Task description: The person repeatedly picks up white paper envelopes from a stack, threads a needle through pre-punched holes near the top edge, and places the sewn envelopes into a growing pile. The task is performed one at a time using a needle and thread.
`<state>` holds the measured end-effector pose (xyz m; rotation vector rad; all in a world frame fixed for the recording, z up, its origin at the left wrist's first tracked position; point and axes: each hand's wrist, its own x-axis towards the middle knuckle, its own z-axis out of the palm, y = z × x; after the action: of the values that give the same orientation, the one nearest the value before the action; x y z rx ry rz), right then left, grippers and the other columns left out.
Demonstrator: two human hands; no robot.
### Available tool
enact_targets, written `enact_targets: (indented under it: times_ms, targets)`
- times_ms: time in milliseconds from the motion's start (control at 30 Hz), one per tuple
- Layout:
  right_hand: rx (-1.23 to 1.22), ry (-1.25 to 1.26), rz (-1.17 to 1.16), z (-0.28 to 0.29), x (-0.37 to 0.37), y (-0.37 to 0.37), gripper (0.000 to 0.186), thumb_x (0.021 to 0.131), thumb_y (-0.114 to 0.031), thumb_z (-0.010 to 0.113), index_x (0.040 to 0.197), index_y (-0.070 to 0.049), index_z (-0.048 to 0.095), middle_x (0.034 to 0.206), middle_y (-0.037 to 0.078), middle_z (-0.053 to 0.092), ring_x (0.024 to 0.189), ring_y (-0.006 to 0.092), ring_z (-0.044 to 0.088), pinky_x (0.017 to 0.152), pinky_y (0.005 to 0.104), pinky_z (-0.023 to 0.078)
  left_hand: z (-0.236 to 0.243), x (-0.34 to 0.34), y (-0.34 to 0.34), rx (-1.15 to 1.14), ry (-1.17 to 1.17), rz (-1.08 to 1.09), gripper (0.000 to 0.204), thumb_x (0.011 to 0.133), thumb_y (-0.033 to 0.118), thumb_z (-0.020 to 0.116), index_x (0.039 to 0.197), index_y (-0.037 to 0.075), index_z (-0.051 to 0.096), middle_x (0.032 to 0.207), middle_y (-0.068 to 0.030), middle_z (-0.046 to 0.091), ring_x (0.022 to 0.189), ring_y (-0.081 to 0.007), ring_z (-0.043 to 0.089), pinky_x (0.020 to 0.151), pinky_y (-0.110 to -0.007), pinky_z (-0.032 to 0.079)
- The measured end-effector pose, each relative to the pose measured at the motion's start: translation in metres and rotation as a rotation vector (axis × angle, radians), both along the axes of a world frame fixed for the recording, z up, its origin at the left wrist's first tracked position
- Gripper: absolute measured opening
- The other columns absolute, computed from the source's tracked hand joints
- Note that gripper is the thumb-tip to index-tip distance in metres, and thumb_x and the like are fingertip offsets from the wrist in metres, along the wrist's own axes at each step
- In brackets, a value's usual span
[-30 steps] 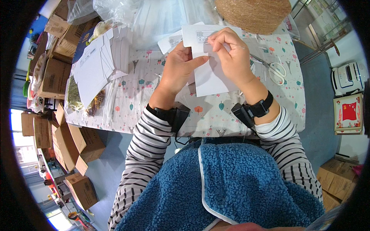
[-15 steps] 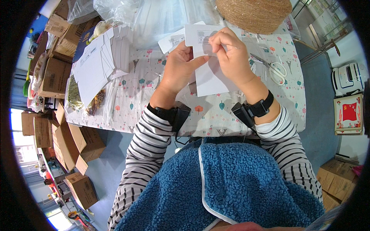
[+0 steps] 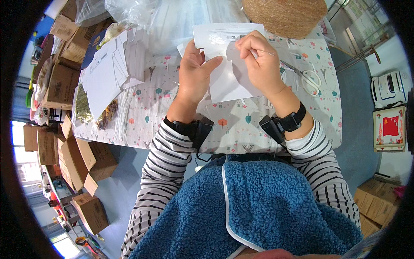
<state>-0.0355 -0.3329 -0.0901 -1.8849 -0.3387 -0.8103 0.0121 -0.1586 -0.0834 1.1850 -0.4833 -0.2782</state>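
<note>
A white printed card [image 3: 228, 88] is held up over the table's far middle. My left hand [image 3: 195, 71] grips its left edge, with the thumb lying across the front. At the card's right side, my right hand [image 3: 261, 60] is closed in a pinch, its fingertips against the card near the printed block. A thin pale tip sticks out beside the right hand's fingers; what it belongs to is hidden. Part of another white card shows behind the left hand. To the right lie white-handled scissors [image 3: 311, 82], close to the right wrist.
On the left stands a stack of white cards [image 3: 103, 75], with thin white strips [image 3: 125, 110] below it. Plastic bags [image 3: 181, 26] cover the table's far side. A large brown fibre bundle [image 3: 286, 15] sits far right. Cardboard boxes [image 3: 92, 159] stand left of the patterned tablecloth [image 3: 172, 129].
The card has swung and tilted, its top edge now wider and further left, showing more print. My left thumb has shifted left. My right hand stays pinched, nearly in place.
</note>
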Motion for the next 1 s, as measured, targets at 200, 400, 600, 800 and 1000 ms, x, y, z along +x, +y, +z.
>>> enact_targets:
  times_ms: [200,400,600,800,1000]
  targets:
    - [0.048,-0.076,-0.006,-0.0014,0.0037,0.0052,0.017,0.079,0.014,0.052,0.076,-0.003,0.051,0.082,0.009,0.055,0.077,0.0225,0.059,0.07,0.0312,0.049,-0.0025,0.0024,0.0005,0.02,-0.042,0.011,0.049,0.086,-0.011,0.062,0.133,-0.001,0.05,0.126,-0.0101,0.062,0.118,-0.0179,0.057,0.103,-0.032,0.046]
    - [0.001,0.043,-0.007,0.0015,-0.0015,0.0034,0.02,0.087,0.015,0.055,0.077,-0.002,0.048,0.091,0.008,0.059,0.093,0.0189,0.063,0.089,0.0298,0.053,-0.0038,0.003,0.0002,-0.002,-0.014,-0.022,0.046,0.087,-0.013,0.061,0.131,-0.001,0.053,0.123,-0.0106,0.066,0.113,-0.0175,0.062,0.099,-0.031,0.049]
    - [0.04,-0.02,0.021,0.0031,-0.0016,0.0075,0.016,0.081,0.013,0.054,0.076,-0.003,0.051,0.083,0.008,0.056,0.082,0.0223,0.063,0.073,0.0312,0.051,-0.0029,0.0002,-0.0032,0.025,-0.013,-0.03,0.044,0.088,-0.011,0.064,0.13,-0.001,0.054,0.119,-0.0102,0.068,0.11,-0.0175,0.064,0.099,-0.031,0.05]
    - [0.014,-0.048,0.032,0.0023,0.0,0.0075,0.017,0.081,0.013,0.053,0.077,-0.003,0.051,0.083,0.008,0.056,0.08,0.0221,0.061,0.072,0.0317,0.051,-0.003,0.0002,-0.0055,0.024,-0.014,-0.023,0.045,0.088,-0.011,0.065,0.13,-0.001,0.054,0.122,-0.0106,0.067,0.114,-0.0173,0.062,0.1,-0.031,0.05]
    - [-0.047,0.067,0.027,0.0027,-0.0032,0.0061,0.019,0.086,0.012,0.055,0.076,-0.003,0.049,0.089,0.008,0.058,0.092,0.0207,0.063,0.084,0.0302,0.052,-0.0044,0.0014,-0.0048,0.043,-0.028,-0.031,0.049,0.085,-0.01,0.069,0.131,-0.004,0.052,0.123,-0.0123,0.066,0.116,-0.0187,0.061,0.099,-0.032,0.051]
